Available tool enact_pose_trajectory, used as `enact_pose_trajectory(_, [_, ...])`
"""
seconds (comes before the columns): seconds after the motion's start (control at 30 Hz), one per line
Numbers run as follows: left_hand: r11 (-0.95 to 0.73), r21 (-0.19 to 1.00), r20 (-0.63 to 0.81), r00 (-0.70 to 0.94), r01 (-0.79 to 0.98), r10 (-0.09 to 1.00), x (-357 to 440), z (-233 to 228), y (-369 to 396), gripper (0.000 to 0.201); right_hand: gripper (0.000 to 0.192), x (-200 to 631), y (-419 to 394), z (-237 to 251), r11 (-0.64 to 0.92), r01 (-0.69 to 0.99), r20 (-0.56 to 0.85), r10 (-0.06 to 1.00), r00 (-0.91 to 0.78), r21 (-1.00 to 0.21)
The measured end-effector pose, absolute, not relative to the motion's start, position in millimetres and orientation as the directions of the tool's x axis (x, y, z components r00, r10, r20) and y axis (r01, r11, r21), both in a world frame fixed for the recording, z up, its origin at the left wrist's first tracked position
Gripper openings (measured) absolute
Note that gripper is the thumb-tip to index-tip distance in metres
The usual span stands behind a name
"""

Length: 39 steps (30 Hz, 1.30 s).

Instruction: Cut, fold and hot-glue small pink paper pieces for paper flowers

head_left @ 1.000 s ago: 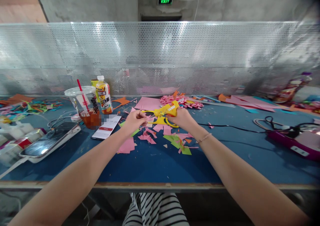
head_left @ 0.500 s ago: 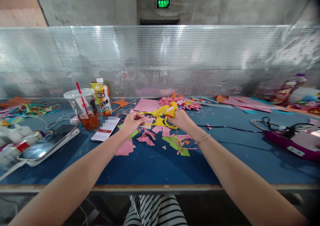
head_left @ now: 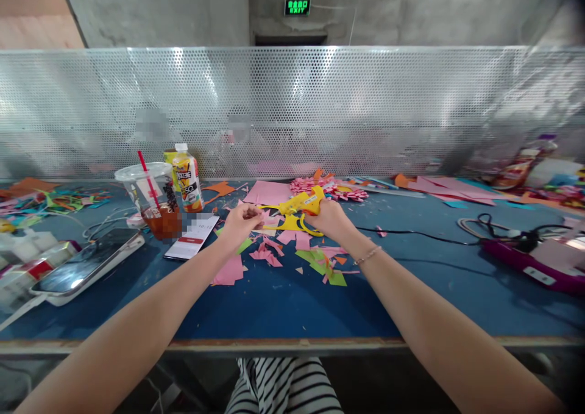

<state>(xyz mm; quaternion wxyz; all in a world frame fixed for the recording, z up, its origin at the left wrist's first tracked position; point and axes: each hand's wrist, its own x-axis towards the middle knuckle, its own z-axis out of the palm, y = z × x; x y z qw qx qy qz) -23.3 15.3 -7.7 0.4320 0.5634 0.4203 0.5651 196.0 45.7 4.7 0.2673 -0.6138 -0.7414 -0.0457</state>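
Note:
Over the middle of the table, my right hand point(head_left: 329, 216) is closed around the handle of a yellow hot glue gun point(head_left: 295, 204). Its nozzle side points left, toward my left hand point(head_left: 244, 222). The fingers of that left hand are pinched together; whatever lies between them is too small or hidden to name. Just under the glue gun is a yellow looped shape point(head_left: 289, 223), partly covered, whose kind I cannot make out. Pink paper scraps point(head_left: 267, 253) and green paper scraps point(head_left: 320, 266) lie below both hands.
Left of my hands are a phone point(head_left: 194, 236), a plastic cup with a red straw point(head_left: 158, 200), a drink bottle point(head_left: 188, 179) and another phone point(head_left: 89, 264). A purple power strip point(head_left: 525, 266) with cables sits right. Behind stand a pink paper fringe pile point(head_left: 326, 188) and a perforated metal screen point(head_left: 384, 109).

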Motion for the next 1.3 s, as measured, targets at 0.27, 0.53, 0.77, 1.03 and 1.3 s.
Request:
enact_pose_trajectory(0.27, [-0.261, 0.965, 0.261, -0.015, 0.024, 0.965, -24.8, -10.4, 18.1, 0.009, 0.037, 190.8, 34.2, 13.4, 0.203, 0.914, 0.45, 0.892, -0.026, -0.35])
enact_pose_trajectory(0.53, [-0.31, 0.95, 0.31, -0.012, 0.034, 0.951, -23.8, -11.1, 19.7, 0.013, 0.026, 192.0, 41.3, 8.7, 0.224, 0.92, 0.445, 0.893, -0.062, -0.321])
enact_pose_trajectory(0.77, [-0.288, 0.957, 0.29, -0.075, 0.034, 0.954, -25.2, -10.0, 18.9, 0.021, 0.018, 196.3, 46.6, 7.0, 0.253, 0.914, 0.414, 0.904, -0.106, -0.318])
enact_pose_trajectory(1.03, [-0.173, 0.979, 0.166, -0.061, -0.113, 0.984, -25.6, -5.7, 15.6, 0.023, 0.014, 196.6, 45.0, 8.1, 0.288, 0.892, 0.44, 0.891, -0.115, -0.35])
enact_pose_trajectory(1.3, [-0.138, 0.973, 0.143, 0.012, -0.184, 0.99, -26.8, -7.5, 14.2, 0.023, 0.019, 200.2, 48.6, 3.4, 0.332, 0.872, 0.473, 0.87, -0.137, -0.358])
